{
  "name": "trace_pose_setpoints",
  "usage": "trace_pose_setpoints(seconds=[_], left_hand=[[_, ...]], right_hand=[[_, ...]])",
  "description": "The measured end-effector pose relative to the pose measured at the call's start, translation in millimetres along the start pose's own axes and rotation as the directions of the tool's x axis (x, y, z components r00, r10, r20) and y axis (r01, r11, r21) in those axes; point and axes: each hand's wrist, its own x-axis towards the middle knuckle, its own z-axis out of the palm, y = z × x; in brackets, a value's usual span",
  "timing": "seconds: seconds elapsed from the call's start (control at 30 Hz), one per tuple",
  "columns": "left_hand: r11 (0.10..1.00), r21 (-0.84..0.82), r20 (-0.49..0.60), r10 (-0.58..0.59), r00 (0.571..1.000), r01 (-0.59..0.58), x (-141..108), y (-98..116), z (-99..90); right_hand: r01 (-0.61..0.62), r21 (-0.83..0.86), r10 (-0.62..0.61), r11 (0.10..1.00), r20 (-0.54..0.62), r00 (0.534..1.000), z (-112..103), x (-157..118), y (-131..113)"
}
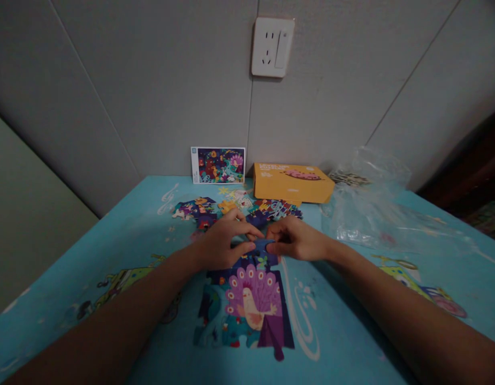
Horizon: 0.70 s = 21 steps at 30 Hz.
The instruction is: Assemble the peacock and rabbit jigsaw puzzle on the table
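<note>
"What is largest?"

"The blue table [343,342]; on it, between the forearms, lies the joined peacock section [251,305] of a puzzle."

"And next?"

"The orange box [287,183], beyond the peacock section. Then the left hand [225,243] and right hand [297,240], both at that section's far end."

"Smaller?"

"A picture card [219,166], upright beyond the peacock section, by the wall."

"Smallest?"

"A blue puzzle piece [263,244] at the section's far end. The right thumb and forefinger pinch it; the left ones are slightly apart beside it, and whether they grip cannot be told."
</note>
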Motion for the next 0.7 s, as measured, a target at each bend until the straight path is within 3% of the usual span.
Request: trace_pose_setpoints(seconds=[0.1, 0.2, 0.43, 0.7], left_hand=[[0.999, 0.014, 0.096, 0.032, 0.995, -0.034, -0.9, 0.0, -0.3], [0.999, 0.016, 0.154, 0.046, 0.987, -0.049, -0.9, 1.1, -1.0], [0.999, -0.005, 0.191, 0.052, 0.98, -0.052, 0.1, -0.2, -1.3], [0.998, -0.037, 0.167, -0.041, 0.985, 0.048, -1.6, 0.2, -0.4]], right_hand=[[-0.025, -0.084, 0.028, 0.996, 0.026, 0.999, -1.6, -1.5, 0.3], [0.03, -0.194, -0.029, 0.981, 0.01, 1.0, -1.9, -1.1, 0.6], [0.066, -0.251, -0.045, 0.966, 0.089, 0.995, -4.4, 1.8, 8.6], [0.024, -0.416, -0.011, 0.909, 0.033, 0.999, -2.7, 1.9, 3.0]])
